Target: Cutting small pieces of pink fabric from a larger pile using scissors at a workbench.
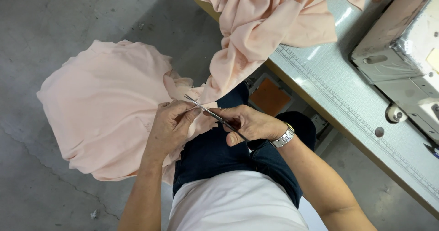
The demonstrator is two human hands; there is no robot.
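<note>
White shirt front and dark blue denim trousers of the seated person fill the foreground, directly beneath both hands. Peach-pink knit fabric is the largest item: one spread portion hangs to the left of the left hand and over the left knee above the grey concrete floor; a twisted length runs up from between the hands to a bunched heap on the surface beyond the right hand. Pale grey work surface with a printed ruler edge lies to the right of and beyond the right hand, carrying an off-white industrial sewing machine at its far right.

Left hand is closed, thumb and fingers pinching a fold of the fabric edge. Right hand is curled around small steel thread snips, blades pointing toward the left hand, tips at the pinched fabric edge. A silver metal wristwatch sits on the right wrist. The hands are just beside each other, above the lap.
</note>
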